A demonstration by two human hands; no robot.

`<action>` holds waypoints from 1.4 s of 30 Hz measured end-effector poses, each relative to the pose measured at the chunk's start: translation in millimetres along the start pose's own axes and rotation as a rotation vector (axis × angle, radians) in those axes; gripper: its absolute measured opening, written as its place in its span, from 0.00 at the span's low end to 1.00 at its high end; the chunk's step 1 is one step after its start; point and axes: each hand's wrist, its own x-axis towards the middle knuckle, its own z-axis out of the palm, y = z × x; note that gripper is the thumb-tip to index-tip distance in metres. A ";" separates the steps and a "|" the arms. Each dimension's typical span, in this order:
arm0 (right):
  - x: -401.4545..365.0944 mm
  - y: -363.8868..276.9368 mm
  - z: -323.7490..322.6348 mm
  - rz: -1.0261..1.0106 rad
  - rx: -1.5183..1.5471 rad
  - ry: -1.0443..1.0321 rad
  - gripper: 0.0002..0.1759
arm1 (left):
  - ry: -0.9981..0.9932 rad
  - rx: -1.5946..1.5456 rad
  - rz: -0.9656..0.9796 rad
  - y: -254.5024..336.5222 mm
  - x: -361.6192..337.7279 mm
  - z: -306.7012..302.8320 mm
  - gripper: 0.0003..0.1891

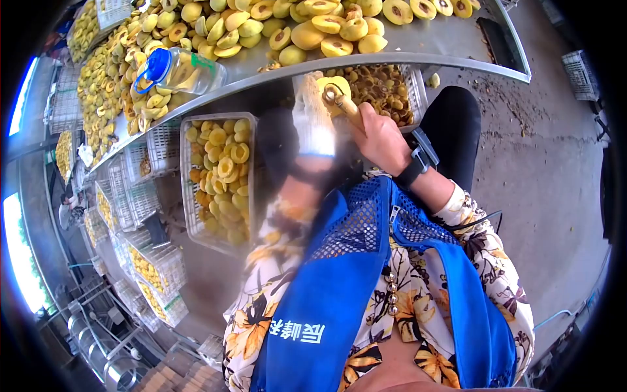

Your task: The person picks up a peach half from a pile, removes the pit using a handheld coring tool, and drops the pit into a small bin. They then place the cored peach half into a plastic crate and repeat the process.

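My left hand (313, 121), in a white knitted glove, is closed around a yellow peach half (339, 83) just below the table edge. My right hand (384, 138) is bare and wraps around the wooden handle of a pitting tool (351, 112). The tool's metal end lies against the peach half, near the gloved fingers. Beneath both hands stands a crate (418, 91) of brown peach pits (379, 88). Part of the glove and left forearm is blurred.
Peach halves (228, 29) are heaped on the metal table (431, 40), beside a blue-lidded plastic bottle (189, 70). A crate (185, 176) of peach halves stands on the floor at left. More stacked crates (124, 189) lie beyond. Debris (503, 108) covers some floor at right.
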 end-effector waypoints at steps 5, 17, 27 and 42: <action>-2.8 11.5 11.4 0.091 -0.018 0.012 0.12 | -0.001 0.005 0.107 -6.6 -3.2 5.1 0.17; -9.5 18.8 23.2 0.027 0.109 -0.074 0.11 | -0.013 0.470 0.202 3.8 8.2 -6.8 0.13; -4.5 11.6 40.9 0.139 0.214 0.040 0.12 | 0.096 0.844 0.488 13.1 -6.9 16.2 0.14; -2.0 34.7 62.4 0.134 0.196 -0.012 0.12 | 0.052 0.693 0.315 2.7 10.5 -9.4 0.09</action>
